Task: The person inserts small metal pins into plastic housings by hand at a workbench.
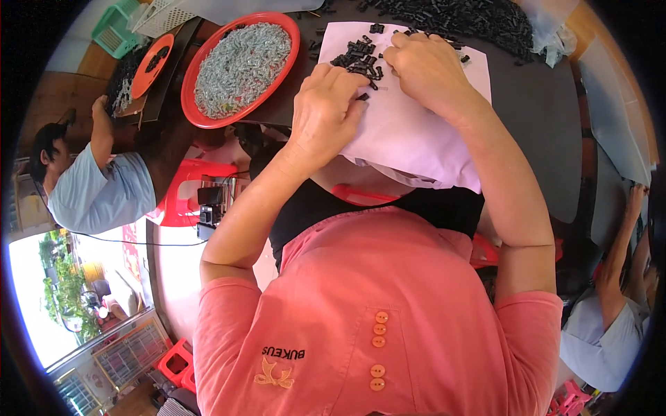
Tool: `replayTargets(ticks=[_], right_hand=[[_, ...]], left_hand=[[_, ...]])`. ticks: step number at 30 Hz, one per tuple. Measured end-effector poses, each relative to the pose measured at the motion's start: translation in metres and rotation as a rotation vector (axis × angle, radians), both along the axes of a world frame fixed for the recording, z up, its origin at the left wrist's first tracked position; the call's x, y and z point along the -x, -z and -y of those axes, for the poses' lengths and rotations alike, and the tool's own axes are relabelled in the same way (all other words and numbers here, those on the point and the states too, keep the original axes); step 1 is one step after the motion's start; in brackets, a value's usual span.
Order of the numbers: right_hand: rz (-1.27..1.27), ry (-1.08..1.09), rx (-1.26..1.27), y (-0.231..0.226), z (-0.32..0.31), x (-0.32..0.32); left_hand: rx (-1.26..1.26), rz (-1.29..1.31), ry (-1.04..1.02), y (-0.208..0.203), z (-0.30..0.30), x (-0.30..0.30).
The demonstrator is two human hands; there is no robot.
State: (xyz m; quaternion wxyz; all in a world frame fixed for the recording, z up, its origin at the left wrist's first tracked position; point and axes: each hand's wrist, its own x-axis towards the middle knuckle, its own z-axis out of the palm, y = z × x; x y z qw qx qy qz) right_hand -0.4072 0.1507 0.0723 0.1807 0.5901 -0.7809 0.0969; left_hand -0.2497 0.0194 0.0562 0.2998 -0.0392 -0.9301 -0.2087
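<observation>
A white sheet or flat bag [416,142] lies over the near table edge, its front hanging toward my lap. On it is a loose pile of small black plastic parts [357,59]. My left hand [325,107] is at the pile's near left side, thumb and forefinger closed around one small black part [363,97]. My right hand [431,73] rests at the right of the pile with its fingers curled down. Its fingertips are partly hidden, so what they hold does not show. A few more black parts lie beyond its knuckles.
A red round tray [297,52] heaped with small clear-grey pieces [243,69] stands left. A large mound of black parts [451,21] spreads across the far table [548,118]. One person [104,180] works at left beside an orange tray [149,73]; another [610,326] sits right.
</observation>
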Motion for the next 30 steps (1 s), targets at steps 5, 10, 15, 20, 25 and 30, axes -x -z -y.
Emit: replayTargets(ticks=[5, 10, 15, 20, 25, 30], right_hand=[[-0.079, 0.006, 0.019, 0.006, 0.004, -0.005], [-0.072, 0.065, 0.035, 0.007, 0.002, -0.005], [-0.067, -0.021, 0.035, 0.008, 0.002, -0.009], [-0.066, 0.002, 0.005, 0.006, 0.002, -0.01], [-0.119, 0.075, -0.023, 0.009, 0.006, -0.012], [0.245, -0.084, 0.202, 0.007, 0.007, -0.011]], left_hand=[[-0.108, -0.021, -0.091, 0.008, -0.004, -0.004], [0.01, -0.011, -0.134, 0.006, -0.009, 0.0], [0.048, -0.037, -0.142, 0.01, -0.008, -0.001], [-0.099, -0.132, -0.131, 0.014, -0.005, -0.003], [-0.119, -0.124, -0.137, 0.012, -0.007, -0.002], [-0.338, -0.127, -0.13, 0.013, -0.01, 0.0]])
